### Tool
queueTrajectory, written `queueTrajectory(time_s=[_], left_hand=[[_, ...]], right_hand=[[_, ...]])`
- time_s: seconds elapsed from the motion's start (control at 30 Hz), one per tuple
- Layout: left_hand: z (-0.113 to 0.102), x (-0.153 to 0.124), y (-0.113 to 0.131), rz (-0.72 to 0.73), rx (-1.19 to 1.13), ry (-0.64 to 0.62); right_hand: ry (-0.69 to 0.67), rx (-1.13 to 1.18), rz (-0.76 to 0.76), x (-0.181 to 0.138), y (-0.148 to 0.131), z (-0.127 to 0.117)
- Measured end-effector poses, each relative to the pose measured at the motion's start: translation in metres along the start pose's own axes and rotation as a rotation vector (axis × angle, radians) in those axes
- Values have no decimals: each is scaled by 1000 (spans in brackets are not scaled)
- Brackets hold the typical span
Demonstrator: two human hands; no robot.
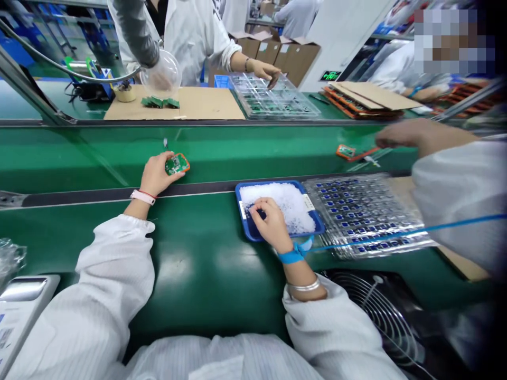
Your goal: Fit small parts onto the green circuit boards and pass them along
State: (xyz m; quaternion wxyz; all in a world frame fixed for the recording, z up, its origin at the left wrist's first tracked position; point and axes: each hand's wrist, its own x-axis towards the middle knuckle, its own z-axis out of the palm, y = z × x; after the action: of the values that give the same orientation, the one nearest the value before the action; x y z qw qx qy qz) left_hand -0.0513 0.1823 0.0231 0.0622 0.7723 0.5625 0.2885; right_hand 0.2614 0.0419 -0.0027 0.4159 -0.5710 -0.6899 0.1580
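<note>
My left hand (156,174) grips a green circuit board with an orange rim (177,164) on the green conveyor belt (79,158). My right hand (271,224) rests in a blue tray (277,237) heaped with white granules (279,203). Its fingertips are curled into the granules beside a small dark spot, and I cannot tell whether they hold anything. To the right of the tray lies a clear blister tray of blue-and-silver parts (364,216). A blue strap (293,255) circles my right wrist.
A co-worker's hand (420,134) reaches over the belt near an orange-rimmed board (346,152). Across the belt, another person handles a clear dome above green boards on cardboard (186,103). A caged fan (376,311) sits below the near belt edge.
</note>
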Motion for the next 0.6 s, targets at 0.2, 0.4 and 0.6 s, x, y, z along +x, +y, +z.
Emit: queueTrajectory(time_s=[0.2, 0.4, 0.6], left_hand=[[10, -10, -28, 12, 115, -141], [12, -14, -29, -49, 77, -36], [16, -16, -27, -118, 84, 71]], right_hand=[[-9, -25, -9, -1, 5, 2], [-18, -65, -71, -1, 14, 3], [-22, -156, -117, 2, 28, 4]])
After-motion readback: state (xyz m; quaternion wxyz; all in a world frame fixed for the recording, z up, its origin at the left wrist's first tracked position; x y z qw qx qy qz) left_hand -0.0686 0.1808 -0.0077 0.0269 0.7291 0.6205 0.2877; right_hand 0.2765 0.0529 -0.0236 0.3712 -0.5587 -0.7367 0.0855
